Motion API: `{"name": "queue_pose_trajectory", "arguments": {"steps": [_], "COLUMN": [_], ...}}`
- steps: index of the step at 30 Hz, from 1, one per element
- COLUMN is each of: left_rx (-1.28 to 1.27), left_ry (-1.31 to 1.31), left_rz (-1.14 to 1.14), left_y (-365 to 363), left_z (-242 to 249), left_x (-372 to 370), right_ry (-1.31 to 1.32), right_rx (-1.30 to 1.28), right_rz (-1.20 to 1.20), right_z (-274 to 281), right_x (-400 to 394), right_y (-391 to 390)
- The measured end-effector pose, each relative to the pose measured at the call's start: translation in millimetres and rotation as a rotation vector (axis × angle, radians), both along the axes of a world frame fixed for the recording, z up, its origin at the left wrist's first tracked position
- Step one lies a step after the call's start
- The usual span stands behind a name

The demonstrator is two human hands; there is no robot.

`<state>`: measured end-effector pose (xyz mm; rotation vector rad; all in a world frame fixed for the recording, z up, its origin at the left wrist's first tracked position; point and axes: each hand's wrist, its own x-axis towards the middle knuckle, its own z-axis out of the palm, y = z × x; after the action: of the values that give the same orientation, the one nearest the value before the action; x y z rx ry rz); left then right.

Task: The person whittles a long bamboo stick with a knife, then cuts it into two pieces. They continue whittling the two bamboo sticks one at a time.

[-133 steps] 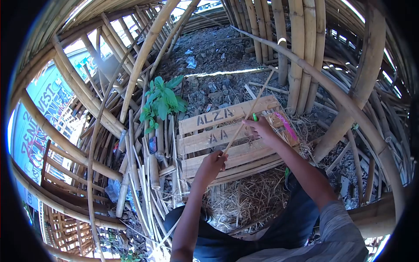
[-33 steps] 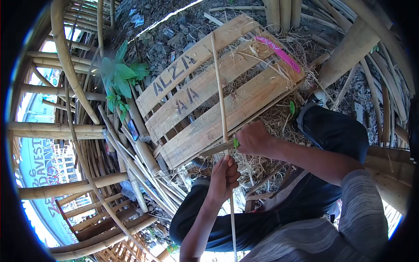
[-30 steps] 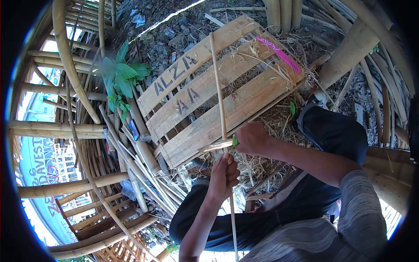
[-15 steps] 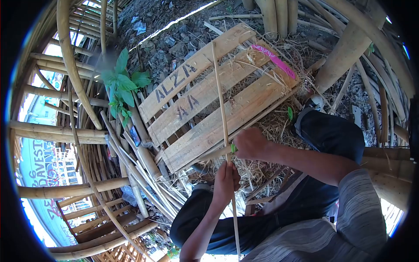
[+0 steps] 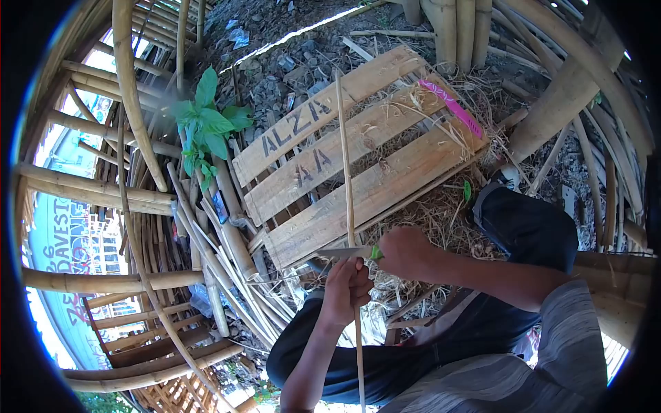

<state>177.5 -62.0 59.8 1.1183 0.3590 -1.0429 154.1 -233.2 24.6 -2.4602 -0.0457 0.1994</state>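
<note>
A long, thin bamboo strip (image 5: 347, 158) stretches from over the slatted wooden crate (image 5: 303, 230) down past my lap. My left hand (image 5: 348, 288) is closed around it just below the crate's near edge. In my right hand (image 5: 407, 252), closed in a fist, is a knife (image 5: 337, 252) with a green handle. Its blade points left and lies across the strip, just above my left thumb and fingers. Whether the edge has bitten into the strip cannot be made out.
On the crate's right end lies a pink patterned strip (image 5: 451, 108) among shavings. A leafy plant (image 5: 206, 124) and split bamboo lengths (image 5: 237, 275) are on the left. Thick bamboo poles (image 5: 564, 96) stand at right, and a bamboo lattice (image 5: 96, 282) rises at far left.
The view has shifted slightly, so the crate appears further right. My right hand and the knife have come lower, nearer my left hand. Both hands keep their grip.
</note>
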Motion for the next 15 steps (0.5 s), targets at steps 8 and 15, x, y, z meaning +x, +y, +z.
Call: {"name": "queue_pose_trajectory", "arguments": {"steps": [8, 15], "left_rx": [-0.19, -0.228], "left_ry": [0.147, 0.129], "left_rz": [0.019, -0.012], "left_y": [1.6, 4.5], "left_z": [-0.6, -10.0], "left_x": [4.5, 3.7], "right_ry": [0.02, -0.133], "right_rx": [-0.02, -0.253], "right_rz": [0.051, -0.003], "right_z": [7.7, 49.5], "right_x": [6.1, 16.4], "right_y": [-11.7, -40.2]}}
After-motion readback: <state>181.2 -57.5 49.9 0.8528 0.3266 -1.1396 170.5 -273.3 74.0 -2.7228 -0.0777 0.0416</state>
